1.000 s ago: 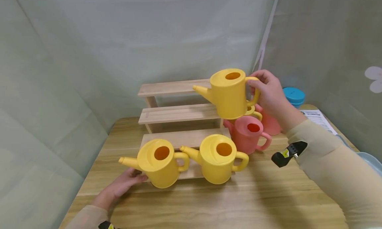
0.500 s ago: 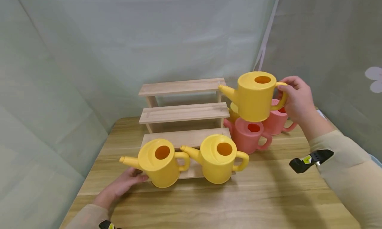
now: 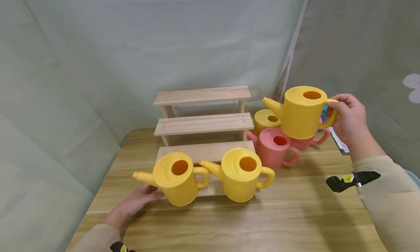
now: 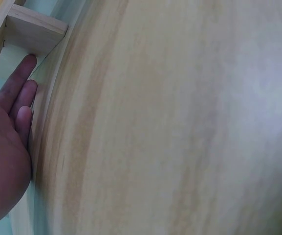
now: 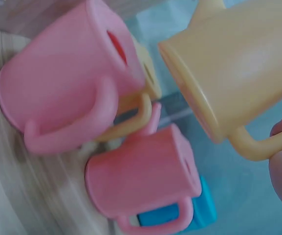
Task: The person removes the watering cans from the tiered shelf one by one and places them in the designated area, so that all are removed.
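In the head view, my right hand (image 3: 351,117) holds a yellow watering can (image 3: 302,115) by its handle, in the air right of a stepped wooden shelf (image 3: 203,125). My left hand (image 3: 139,201) grips the left end of the shelf's lowest step, with the thumb at its front edge. Some left fingers (image 4: 21,88) stretch along the step's end in the left wrist view. On that step stand two yellow watering cans, a left one (image 3: 174,186) and a right one (image 3: 241,181), spouts pointing left. The three upper steps carry nothing.
Right of the shelf stand a front pink watering can (image 3: 272,153), another yellow watering can (image 3: 264,119) behind it, and a second pink watering can (image 5: 141,171). Behind them are a blue object (image 5: 204,210) and a printed sheet (image 3: 339,140). Pale curtains (image 3: 197,37) enclose the table (image 3: 210,226).
My right hand has carried the yellow watering can to the right and slightly lower, away from in front of the shelf. The left hand and both cans on the lowest step have stayed put.
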A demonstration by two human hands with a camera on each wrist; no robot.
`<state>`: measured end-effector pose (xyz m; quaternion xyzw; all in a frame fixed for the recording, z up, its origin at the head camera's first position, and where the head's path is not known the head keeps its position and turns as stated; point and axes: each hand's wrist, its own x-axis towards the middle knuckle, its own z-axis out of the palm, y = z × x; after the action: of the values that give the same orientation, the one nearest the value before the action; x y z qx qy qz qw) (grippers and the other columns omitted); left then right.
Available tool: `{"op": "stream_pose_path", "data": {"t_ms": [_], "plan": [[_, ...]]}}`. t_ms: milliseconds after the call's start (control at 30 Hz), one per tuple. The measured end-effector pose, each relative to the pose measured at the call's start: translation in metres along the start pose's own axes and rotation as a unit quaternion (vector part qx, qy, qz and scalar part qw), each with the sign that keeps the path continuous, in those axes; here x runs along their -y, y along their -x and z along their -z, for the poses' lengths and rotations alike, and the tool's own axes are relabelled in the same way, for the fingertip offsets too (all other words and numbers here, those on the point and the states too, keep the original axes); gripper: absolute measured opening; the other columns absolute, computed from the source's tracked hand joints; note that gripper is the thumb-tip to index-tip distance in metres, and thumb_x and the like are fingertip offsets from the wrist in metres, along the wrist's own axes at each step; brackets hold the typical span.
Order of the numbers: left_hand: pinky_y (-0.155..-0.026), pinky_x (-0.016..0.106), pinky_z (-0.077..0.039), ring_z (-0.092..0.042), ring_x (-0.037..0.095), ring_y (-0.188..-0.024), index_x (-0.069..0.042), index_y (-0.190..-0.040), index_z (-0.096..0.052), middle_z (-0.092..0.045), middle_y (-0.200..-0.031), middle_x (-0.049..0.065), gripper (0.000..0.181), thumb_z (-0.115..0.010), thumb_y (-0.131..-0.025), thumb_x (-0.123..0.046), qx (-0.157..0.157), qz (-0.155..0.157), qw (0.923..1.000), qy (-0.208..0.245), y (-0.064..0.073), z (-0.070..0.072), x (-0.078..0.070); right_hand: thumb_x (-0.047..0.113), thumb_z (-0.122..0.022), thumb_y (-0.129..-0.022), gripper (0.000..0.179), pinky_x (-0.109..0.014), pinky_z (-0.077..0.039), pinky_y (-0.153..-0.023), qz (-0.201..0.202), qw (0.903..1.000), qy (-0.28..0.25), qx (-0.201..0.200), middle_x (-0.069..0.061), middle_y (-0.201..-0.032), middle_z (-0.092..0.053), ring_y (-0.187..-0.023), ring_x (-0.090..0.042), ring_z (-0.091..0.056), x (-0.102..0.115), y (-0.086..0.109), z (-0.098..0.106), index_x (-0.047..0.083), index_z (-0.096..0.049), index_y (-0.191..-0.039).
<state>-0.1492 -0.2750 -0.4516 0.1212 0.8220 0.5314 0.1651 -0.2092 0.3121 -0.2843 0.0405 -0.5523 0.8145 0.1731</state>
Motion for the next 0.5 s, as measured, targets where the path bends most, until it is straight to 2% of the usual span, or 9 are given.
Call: {"op": "stream_pose_path", "data": {"t_ms": [200, 367, 500], "plan": [[-0.097, 0.048, -0.032, -0.042, 0.036, -0.121, -0.001, -0.133, -0.041, -0.050, -0.129, 0.021, 0.051, -0.061, -0.089, -0.018, 0.004, 0.004, 1.0000, 0.003, -0.001, -0.001, 0.002, -0.004, -0.059, -0.088, 0.005, -0.022, -0.046, -0.066, 0.011, 0.9988, -0.032, -0.036, -0.007, -0.087, -0.048, -0.070, -0.018, -0.047, -0.006, 0.005, 0.020, 0.000, -0.056, -0.088], [-0.099, 0.054, -0.029, -0.039, 0.040, -0.124, -0.001, -0.135, -0.039, -0.046, -0.133, 0.023, 0.053, -0.061, -0.090, -0.018, 0.011, 0.001, 0.9999, 0.001, 0.002, 0.001, 0.001, -0.005, -0.056, -0.089, 0.005, -0.024, -0.046, -0.063, 0.008, 0.9974, -0.037, -0.062, -0.008, -0.080, -0.052, -0.065, -0.019, -0.048, -0.010, 0.010, 0.034, -0.001, -0.055, -0.086], [-0.100, 0.058, -0.026, -0.035, 0.042, -0.127, -0.001, -0.136, -0.037, -0.043, -0.136, 0.024, 0.055, -0.060, -0.090, -0.019, 0.012, 0.000, 0.9999, 0.000, 0.003, 0.002, -0.001, -0.003, -0.056, -0.090, 0.004, -0.024, -0.048, -0.064, -0.003, 0.9956, -0.043, -0.083, -0.008, -0.081, -0.052, -0.066, -0.019, -0.049, -0.011, 0.014, 0.043, 0.000, -0.054, -0.089]]}}
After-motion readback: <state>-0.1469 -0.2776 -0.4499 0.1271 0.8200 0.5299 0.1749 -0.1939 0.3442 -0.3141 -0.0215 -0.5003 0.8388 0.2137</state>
